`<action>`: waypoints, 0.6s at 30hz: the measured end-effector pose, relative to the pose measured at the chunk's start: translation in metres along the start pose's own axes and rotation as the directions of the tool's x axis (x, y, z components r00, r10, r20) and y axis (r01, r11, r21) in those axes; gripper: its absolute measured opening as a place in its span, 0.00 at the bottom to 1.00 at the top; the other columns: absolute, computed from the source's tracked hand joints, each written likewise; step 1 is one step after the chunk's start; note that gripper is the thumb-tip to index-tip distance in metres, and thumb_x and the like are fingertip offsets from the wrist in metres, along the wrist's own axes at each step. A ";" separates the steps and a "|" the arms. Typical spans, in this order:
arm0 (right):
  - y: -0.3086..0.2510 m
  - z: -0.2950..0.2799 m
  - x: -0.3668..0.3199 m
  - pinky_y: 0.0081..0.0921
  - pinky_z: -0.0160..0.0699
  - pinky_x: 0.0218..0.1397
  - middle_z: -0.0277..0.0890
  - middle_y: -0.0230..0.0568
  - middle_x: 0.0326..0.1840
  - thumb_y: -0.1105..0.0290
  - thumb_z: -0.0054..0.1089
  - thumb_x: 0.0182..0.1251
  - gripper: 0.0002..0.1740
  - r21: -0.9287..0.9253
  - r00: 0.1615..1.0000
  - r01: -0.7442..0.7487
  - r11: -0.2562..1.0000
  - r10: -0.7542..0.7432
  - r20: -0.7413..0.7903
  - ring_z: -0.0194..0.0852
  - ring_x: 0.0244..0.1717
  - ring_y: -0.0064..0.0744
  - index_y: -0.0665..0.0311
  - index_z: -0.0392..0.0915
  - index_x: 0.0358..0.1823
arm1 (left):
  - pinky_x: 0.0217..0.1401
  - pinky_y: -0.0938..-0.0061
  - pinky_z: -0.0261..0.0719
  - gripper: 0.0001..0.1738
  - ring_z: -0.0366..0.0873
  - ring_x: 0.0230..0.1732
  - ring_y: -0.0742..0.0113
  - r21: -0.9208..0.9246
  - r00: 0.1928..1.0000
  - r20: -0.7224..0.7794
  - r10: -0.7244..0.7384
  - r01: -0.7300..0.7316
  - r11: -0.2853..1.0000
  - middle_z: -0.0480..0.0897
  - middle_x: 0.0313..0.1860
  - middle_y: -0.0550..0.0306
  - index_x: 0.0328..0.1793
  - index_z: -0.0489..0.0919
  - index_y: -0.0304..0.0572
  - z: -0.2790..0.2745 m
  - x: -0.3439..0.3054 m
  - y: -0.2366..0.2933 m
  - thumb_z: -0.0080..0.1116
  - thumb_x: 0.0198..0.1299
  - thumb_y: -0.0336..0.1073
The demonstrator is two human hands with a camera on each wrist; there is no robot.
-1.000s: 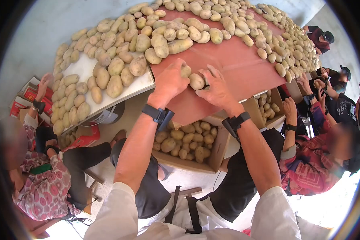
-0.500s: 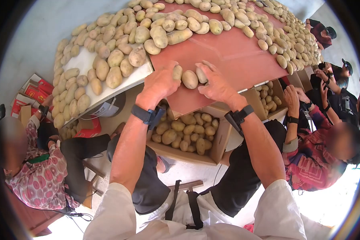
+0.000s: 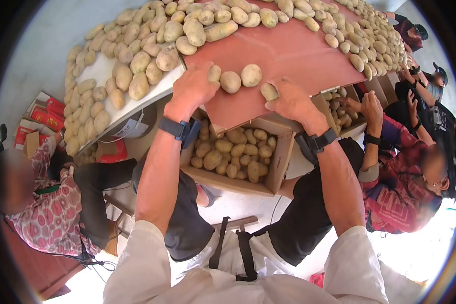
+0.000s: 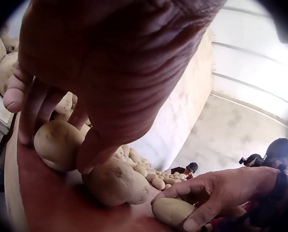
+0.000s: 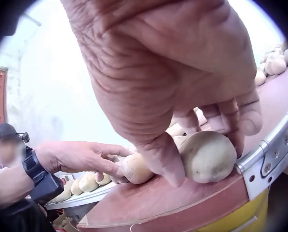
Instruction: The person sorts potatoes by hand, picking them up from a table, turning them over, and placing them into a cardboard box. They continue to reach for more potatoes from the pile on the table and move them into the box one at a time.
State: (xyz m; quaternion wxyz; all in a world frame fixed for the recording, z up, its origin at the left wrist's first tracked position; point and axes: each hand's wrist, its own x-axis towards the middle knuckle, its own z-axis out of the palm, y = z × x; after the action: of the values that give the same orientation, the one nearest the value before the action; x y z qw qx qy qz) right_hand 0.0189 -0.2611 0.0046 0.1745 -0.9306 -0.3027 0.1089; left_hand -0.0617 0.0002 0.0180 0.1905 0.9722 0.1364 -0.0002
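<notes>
On the reddish-brown board, my left hand (image 3: 192, 90) grips a potato (image 3: 214, 73) between thumb and fingers, near the board's left edge. The left wrist view shows the thumb beside this potato (image 4: 59, 145). To the right, my right hand (image 3: 295, 103) holds another potato (image 3: 269, 91) close to the front edge. In the right wrist view its thumb and fingers close around the potato (image 5: 209, 157), low over the board near a metal hinge (image 5: 269, 154). Between the hands lie two loose potatoes, a round one (image 3: 231, 82) and a slightly larger one (image 3: 251, 75).
Many potatoes (image 3: 195, 31) are heaped along the back and on the white board (image 3: 100, 73) at left. Below the front edge stands a cardboard box (image 3: 283, 169) of potatoes, with another box (image 3: 323, 107) to its right. People sit on both sides.
My right hand has moved to the right, away from the middle potato, and a second potato now lies uncovered between the hands. The left hand keeps its grip on a potato.
</notes>
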 end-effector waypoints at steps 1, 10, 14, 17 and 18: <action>0.000 0.003 -0.002 0.46 0.75 0.73 0.79 0.58 0.65 0.60 0.73 0.59 0.37 0.007 0.997 0.081 0.997 -0.081 -0.011 0.76 0.67 0.61 0.63 0.76 0.71 | 0.71 0.54 0.78 0.35 0.79 0.70 0.42 -0.007 0.999 -0.042 0.016 -0.017 1.000 0.79 0.72 0.42 0.78 0.74 0.48 0.002 0.002 -0.004 0.68 0.64 0.45; -0.012 -0.006 -0.019 0.44 0.82 0.60 0.86 0.57 0.53 0.63 0.65 0.63 0.22 0.172 0.983 0.155 0.973 -0.170 0.075 0.84 0.55 0.59 0.66 0.86 0.56 | 0.68 0.54 0.80 0.29 0.82 0.67 0.45 0.059 0.988 -0.127 0.088 -0.081 0.995 0.84 0.67 0.44 0.73 0.80 0.47 0.012 0.012 -0.018 0.63 0.65 0.43; -0.019 -0.011 -0.026 0.41 0.81 0.59 0.87 0.54 0.48 0.57 0.65 0.62 0.25 0.196 0.990 0.093 0.976 -0.112 0.089 0.85 0.52 0.54 0.66 0.86 0.55 | 0.70 0.54 0.78 0.33 0.82 0.67 0.39 0.015 0.997 -0.016 0.069 -0.069 0.998 0.85 0.65 0.36 0.77 0.78 0.44 0.000 0.011 -0.016 0.61 0.67 0.47; -0.029 -0.016 -0.035 0.42 0.81 0.57 0.87 0.55 0.47 0.56 0.66 0.61 0.26 0.180 0.981 0.090 0.980 -0.119 0.154 0.85 0.51 0.53 0.68 0.86 0.53 | 0.56 0.50 0.83 0.22 0.85 0.58 0.40 0.008 0.987 -0.123 0.102 -0.102 0.995 0.89 0.54 0.39 0.63 0.85 0.44 0.006 0.017 -0.024 0.56 0.66 0.41; -0.033 -0.019 -0.039 0.42 0.81 0.57 0.87 0.55 0.47 0.56 0.66 0.61 0.26 0.183 0.980 0.085 0.979 -0.115 0.163 0.85 0.51 0.53 0.68 0.86 0.53 | 0.60 0.52 0.82 0.26 0.86 0.59 0.39 -0.001 0.995 -0.070 0.072 -0.072 0.997 0.89 0.56 0.38 0.68 0.83 0.44 0.003 0.019 -0.024 0.57 0.67 0.45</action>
State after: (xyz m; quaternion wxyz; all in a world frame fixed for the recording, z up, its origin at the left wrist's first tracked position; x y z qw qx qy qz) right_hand -0.0229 -0.2648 0.0390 0.2339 -0.8823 -0.3525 0.2062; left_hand -0.0496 0.0255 0.0057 0.1871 0.9755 0.1079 0.0411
